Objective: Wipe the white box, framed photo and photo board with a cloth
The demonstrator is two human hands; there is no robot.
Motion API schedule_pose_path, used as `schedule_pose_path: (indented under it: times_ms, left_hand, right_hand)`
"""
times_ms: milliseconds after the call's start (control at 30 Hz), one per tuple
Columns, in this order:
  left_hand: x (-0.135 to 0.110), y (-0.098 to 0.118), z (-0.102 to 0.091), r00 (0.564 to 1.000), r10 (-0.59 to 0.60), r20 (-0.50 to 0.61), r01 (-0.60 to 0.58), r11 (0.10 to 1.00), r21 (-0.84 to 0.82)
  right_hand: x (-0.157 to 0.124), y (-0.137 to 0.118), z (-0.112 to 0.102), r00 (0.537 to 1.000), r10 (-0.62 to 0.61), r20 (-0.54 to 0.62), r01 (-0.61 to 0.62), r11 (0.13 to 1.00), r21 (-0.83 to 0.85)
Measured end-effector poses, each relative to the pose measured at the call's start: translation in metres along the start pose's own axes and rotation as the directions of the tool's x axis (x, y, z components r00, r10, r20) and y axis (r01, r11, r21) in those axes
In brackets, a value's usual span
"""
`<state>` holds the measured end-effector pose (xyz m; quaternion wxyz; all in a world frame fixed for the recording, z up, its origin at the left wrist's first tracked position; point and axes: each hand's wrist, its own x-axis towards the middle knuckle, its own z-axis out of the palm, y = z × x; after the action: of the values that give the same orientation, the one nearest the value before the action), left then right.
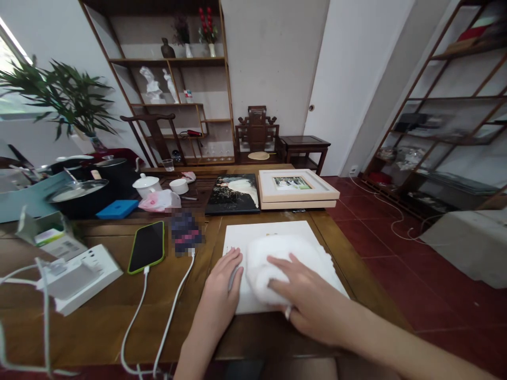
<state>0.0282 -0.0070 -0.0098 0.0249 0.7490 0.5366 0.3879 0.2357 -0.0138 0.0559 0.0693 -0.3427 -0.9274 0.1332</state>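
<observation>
A flat white board or album point(237, 235) lies on the wooden table in front of me. My left hand point(222, 282) rests along its left side, fingers stretched out and holding nothing. Bunched on top is a fluffy white cloth point(293, 248), which covers most of the board's middle and right. My right hand point(303, 295) presses on this cloth with bent fingers gripping it, and a ring shows on one finger. Whatever is printed under the cloth is mostly hidden.
Behind the board lie a dark photo panel point(233, 194) and stacked light-wood picture frames point(297, 187). To the left are a green-cased phone point(147, 247), white charging cables point(174, 306), a white box point(87, 279), a blue box point(118, 209), a lidded white bowl point(146, 184) and dark pans point(79, 198).
</observation>
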Motion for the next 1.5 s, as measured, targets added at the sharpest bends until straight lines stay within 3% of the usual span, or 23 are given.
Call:
schedule_pose_path:
  times_ms: [167, 300, 400, 500, 633, 733, 867, 1033, 1167, 1333, 1433, 1500]
  left_hand:
    - [0.0, 0.0, 0.0, 0.999, -0.028, 0.035, 0.028, 1.0, -0.007]
    - [0.0, 0.001, -0.001, 0.997, -0.066, 0.04, 0.067, 0.997, -0.024]
    - [0.001, 0.001, -0.001, 0.996, -0.072, 0.045, 0.074, 0.997, -0.035]
    - [0.001, 0.002, -0.002, 0.995, -0.079, 0.065, 0.081, 0.996, -0.036]
    - [0.002, 0.004, -0.004, 0.993, -0.084, 0.087, 0.087, 0.996, -0.025]
    - [0.003, 0.003, -0.004, 0.994, -0.066, 0.082, 0.068, 0.997, -0.026]
    - [0.002, 0.001, -0.002, 0.996, -0.058, 0.072, 0.061, 0.997, -0.046]
    - [0.003, 0.01, -0.008, 0.993, -0.116, 0.038, 0.119, 0.988, -0.098]
    - [0.004, 0.018, -0.015, 0.973, -0.227, -0.049, 0.216, 0.963, -0.159]
    - [0.001, 0.013, -0.015, 0.94, -0.331, -0.083, 0.292, 0.905, -0.308]
    - [0.001, 0.011, -0.014, 0.917, -0.392, -0.074, 0.342, 0.868, -0.359]
    - [0.002, 0.012, -0.013, 0.928, -0.367, -0.067, 0.334, 0.897, -0.29]
  right_hand:
    - [0.052, 0.032, -0.008, 0.996, 0.057, -0.068, -0.065, 0.991, -0.116]
    - [0.076, 0.039, -0.001, 0.995, 0.062, -0.08, -0.077, 0.977, -0.2]
    - [0.065, 0.027, 0.005, 0.998, 0.002, -0.063, -0.017, 0.969, -0.246]
    - [0.035, 0.002, 0.012, 0.998, -0.063, -0.025, 0.054, 0.967, -0.25]
    - [-0.008, -0.029, 0.015, 0.985, -0.143, 0.1, 0.156, 0.977, -0.143]
    - [-0.023, -0.032, 0.012, 0.979, -0.167, 0.119, 0.174, 0.983, -0.051]
    - [-0.006, -0.008, -0.004, 0.999, -0.036, 0.005, 0.036, 0.999, 0.0]
    - [0.049, 0.022, -0.026, 0.995, 0.083, -0.047, -0.086, 0.995, -0.058]
    - [0.077, 0.019, -0.016, 0.996, 0.055, -0.074, -0.064, 0.99, -0.123]
    - [0.051, -0.014, 0.008, 0.979, -0.204, -0.005, 0.199, 0.96, -0.196]
    - [0.02, -0.03, 0.007, 0.955, -0.293, 0.05, 0.298, 0.944, -0.144]
    - [0.003, -0.033, -0.001, 0.95, -0.304, 0.071, 0.31, 0.946, -0.09]
